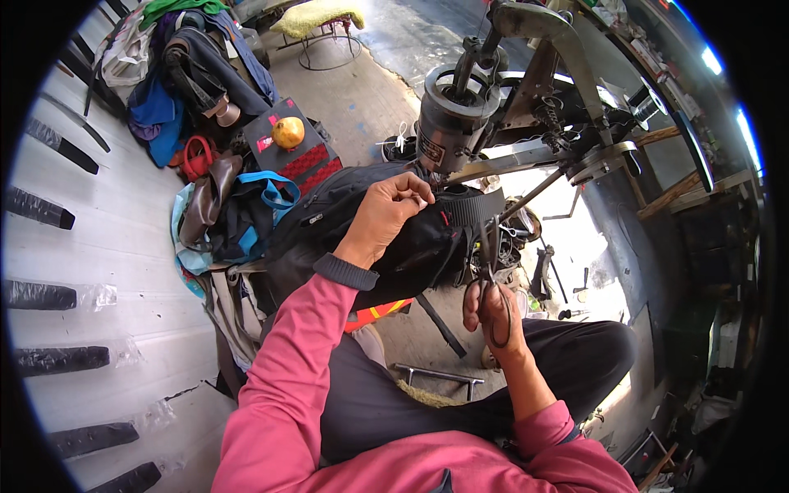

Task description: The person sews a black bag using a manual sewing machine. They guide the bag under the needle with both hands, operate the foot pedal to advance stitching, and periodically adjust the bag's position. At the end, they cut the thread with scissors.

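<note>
A black backpack (374,271) lies under the head of an old sewing machine (456,115), in front of me. My left hand (385,215) is over the bag beside the machine head, thumb and fingertips pinched together. What sits between those fingertips is too small to make out. In my right hand (499,316) is a pair of dark metal scissors (486,261), held by the finger loops with the blades pointing away from me. The blades reach up to a ribbed grey strap (478,209) at the bag's right end; whether they touch it I cannot tell.
A yellow-orange fruit (288,132) rests on a dark box (316,156) at the back left. Piled bags (193,90) stand behind it, and black straps (62,360) hang along the left wall. A metal footrest bar (436,375) is near my legs. A padded stool (316,18) stands far back.
</note>
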`<state>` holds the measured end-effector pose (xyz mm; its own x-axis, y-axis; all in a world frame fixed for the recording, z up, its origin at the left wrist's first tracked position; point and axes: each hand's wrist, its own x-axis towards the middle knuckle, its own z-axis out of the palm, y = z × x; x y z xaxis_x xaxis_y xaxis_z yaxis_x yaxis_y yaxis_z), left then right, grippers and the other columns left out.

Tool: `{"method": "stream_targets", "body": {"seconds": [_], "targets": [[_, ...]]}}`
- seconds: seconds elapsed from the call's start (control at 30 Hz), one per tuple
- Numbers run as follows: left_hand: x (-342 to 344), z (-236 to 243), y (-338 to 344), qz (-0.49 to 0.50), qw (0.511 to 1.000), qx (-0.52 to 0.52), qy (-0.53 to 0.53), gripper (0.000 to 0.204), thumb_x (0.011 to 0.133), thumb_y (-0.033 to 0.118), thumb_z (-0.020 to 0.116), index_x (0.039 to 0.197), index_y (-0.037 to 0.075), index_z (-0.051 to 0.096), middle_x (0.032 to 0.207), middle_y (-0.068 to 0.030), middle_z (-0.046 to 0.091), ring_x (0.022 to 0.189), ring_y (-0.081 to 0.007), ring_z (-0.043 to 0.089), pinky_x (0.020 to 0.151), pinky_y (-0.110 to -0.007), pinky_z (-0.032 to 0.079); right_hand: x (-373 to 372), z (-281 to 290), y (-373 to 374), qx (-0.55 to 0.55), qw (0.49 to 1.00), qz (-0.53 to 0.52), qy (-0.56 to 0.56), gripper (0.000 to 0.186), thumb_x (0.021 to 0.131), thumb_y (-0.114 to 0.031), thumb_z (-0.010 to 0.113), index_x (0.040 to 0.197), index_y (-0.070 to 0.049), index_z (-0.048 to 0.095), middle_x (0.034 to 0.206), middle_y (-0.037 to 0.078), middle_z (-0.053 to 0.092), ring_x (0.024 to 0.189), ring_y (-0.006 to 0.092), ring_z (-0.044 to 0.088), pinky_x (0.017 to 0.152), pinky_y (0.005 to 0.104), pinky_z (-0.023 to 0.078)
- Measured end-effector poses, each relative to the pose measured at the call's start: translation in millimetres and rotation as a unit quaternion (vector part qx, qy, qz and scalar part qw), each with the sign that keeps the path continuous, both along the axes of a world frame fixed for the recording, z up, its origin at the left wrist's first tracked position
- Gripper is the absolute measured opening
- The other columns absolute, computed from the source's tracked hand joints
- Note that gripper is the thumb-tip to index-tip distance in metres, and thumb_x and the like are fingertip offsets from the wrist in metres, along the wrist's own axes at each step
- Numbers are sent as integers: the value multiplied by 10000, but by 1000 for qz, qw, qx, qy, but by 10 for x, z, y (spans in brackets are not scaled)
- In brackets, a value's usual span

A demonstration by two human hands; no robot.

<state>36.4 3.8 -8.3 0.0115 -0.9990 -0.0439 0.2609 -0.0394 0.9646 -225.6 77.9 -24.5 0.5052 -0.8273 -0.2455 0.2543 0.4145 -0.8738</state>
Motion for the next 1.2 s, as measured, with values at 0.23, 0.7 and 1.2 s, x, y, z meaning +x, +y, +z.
{"method": "stream_targets", "body": {"seconds": [0.23, 0.7, 1.2], "targets": [[18, -17, -2, -3, 1000, 10, 23, 135, 924, -38, 595, 911, 52, 695, 882, 24, 666, 842, -37, 581, 833, -192, 436, 294, 54, -51, 146, 970, 157, -120, 640, 1014, -680, 418, 842, -68, 488, 680, 22, 436, 563, 146, 452, 544, 279, 361], [57, 16, 13, -21, 999, 17, 28, 115, 936, -15, 601, 934, 48, 697, 887, 38, 653, 815, -17, 538, 814, -177, 414, 346, -107, -301, 230, 928, 156, -247, 719, 973, -772, 324, 838, -88, 502, 599, -18, 404, 416, 108, 373, 408, 263, 288], [52, -13, 2, -18, 999, 15, 31, 116, 915, -39, 621, 890, 63, 670, 867, 58, 618, 787, -10, 527, 761, -170, 414, 456, 23, -265, 153, 979, 83, -104, 682, 1020, -715, 321, 841, -82, 500, 556, -21, 375, 395, 88, 329, 401, 243, 258]]}}
